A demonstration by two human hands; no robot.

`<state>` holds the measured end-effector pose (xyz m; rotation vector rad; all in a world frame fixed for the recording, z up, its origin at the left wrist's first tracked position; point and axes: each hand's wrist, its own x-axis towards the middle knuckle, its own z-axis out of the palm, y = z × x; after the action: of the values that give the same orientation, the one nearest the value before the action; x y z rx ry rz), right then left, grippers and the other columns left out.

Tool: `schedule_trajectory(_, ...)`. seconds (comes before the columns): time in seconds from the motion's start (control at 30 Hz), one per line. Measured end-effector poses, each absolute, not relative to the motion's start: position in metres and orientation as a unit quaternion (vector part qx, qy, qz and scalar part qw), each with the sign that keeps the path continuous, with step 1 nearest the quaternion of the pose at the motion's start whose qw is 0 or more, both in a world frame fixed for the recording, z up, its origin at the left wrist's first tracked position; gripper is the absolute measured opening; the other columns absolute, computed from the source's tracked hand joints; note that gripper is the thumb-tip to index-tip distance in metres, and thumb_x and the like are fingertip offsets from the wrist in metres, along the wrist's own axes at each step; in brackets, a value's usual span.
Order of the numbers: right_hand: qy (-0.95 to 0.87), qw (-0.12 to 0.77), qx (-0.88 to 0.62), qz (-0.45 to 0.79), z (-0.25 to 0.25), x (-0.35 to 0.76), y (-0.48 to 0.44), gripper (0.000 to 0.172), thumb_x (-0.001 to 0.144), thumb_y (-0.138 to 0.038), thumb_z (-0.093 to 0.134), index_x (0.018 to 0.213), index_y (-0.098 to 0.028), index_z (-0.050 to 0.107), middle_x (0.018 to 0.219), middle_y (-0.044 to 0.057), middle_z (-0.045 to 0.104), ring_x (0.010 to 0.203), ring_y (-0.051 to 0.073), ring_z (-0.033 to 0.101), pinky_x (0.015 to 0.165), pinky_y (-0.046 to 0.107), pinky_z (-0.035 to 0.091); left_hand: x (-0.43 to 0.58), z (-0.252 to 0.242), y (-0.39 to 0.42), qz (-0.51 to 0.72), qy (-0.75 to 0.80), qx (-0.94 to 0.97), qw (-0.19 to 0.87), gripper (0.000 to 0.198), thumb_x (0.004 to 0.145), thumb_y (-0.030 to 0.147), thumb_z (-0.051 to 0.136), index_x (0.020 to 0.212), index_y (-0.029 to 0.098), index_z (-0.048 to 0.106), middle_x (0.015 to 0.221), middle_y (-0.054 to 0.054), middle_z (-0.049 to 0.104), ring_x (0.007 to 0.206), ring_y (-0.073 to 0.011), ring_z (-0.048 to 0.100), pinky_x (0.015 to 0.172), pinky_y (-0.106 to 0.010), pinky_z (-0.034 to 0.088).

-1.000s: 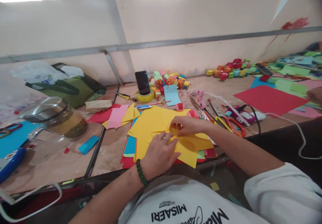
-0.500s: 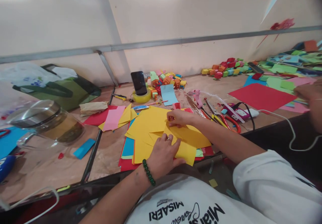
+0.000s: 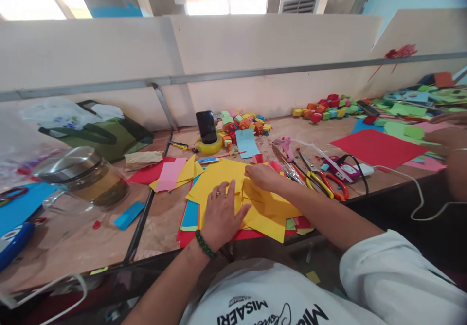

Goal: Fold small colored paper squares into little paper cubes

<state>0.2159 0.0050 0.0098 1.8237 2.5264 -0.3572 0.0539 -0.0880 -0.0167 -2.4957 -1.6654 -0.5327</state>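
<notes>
A pile of yellow paper sheets (image 3: 270, 210) lies in front of me on the wooden table (image 3: 164, 218). My left hand (image 3: 221, 213), with a ring and a green bead bracelet, lies flat on the yellow paper, fingers stretched out. My right hand (image 3: 260, 175) rests on the far edge of the same yellow sheet, fingers curled down on it as if pressing a fold. Blue, red and pink sheets stick out from under the yellow ones.
Scissors with red and yellow handles (image 3: 323, 181) and a pink glue gun (image 3: 286, 145) lie to the right. A phone (image 3: 206, 126) stands on a yellow tape roll. Folded paper cubes (image 3: 244, 120) are heaped behind. A glass jar (image 3: 82, 179) and green bag (image 3: 105, 130) sit left. Another person's hand (image 3: 450, 135) is at far right.
My left hand slid forward and up across the yellow paper. My right hand moved slightly back toward the sheet's far edge. The view tilted up a little.
</notes>
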Motion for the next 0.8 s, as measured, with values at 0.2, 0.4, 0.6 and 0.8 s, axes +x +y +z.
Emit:
schedule_trajectory(0.2, 0.806, 0.005, 0.577, -0.131, 0.009, 0.194, 0.011, 0.037, 0.086, -0.048, 0.055, 0.102, -0.016, 0.063, 0.104, 0.014, 0.069, 0.097, 0.026, 0.064, 0.069, 0.027, 0.043, 0.046, -0.019, -0.080, -0.039, -0.537, -0.842, 0.032, 0.056, 0.089, 0.059, 0.045, 0.122, 0.016, 0.058, 0.113, -0.015, 0.064, 0.104, -0.0298, 0.056, 0.089, -0.046, 0.040)
schedule_trajectory(0.4, 0.806, -0.017, 0.565, -0.177, -0.013, 0.203, 0.028, 0.021, 0.086, -0.029, 0.059, 0.102, -0.017, 0.060, 0.100, 0.007, 0.070, 0.086, 0.017, 0.063, 0.061, 0.022, 0.038, 0.046, -0.025, -0.084, -0.046, -0.532, -0.845, 0.038, 0.060, 0.088, 0.059, 0.047, 0.129, 0.016, 0.054, 0.129, -0.018, 0.058, 0.112, -0.0318, 0.053, 0.096, -0.049, 0.036)
schedule_trajectory(0.6, 0.801, -0.044, 0.563, -0.198, -0.009, 0.209, 0.025, 0.018, 0.088, -0.029, 0.058, 0.101, -0.017, 0.058, 0.100, 0.006, 0.069, 0.086, 0.016, 0.062, 0.061, 0.021, 0.038, 0.047, -0.021, -0.082, -0.050, -0.536, -0.843, 0.024, 0.065, 0.087, 0.057, 0.050, 0.131, 0.010, 0.050, 0.124, -0.019, 0.060, 0.109, -0.0321, 0.054, 0.097, -0.048, 0.035)
schedule_trajectory(0.8, 0.785, -0.049, 0.578, -0.219, -0.012, 0.206, 0.029, 0.019, 0.091, -0.026, 0.053, 0.107, -0.017, 0.056, 0.095, 0.005, 0.069, 0.061, 0.010, 0.061, 0.054, 0.020, 0.040, 0.047, -0.013, -0.081, -0.044, -0.530, -0.847, 0.011, 0.058, 0.086, 0.058, 0.049, 0.115, 0.009, 0.058, 0.113, -0.018, 0.063, 0.104, -0.0320, 0.054, 0.095, -0.049, 0.034)
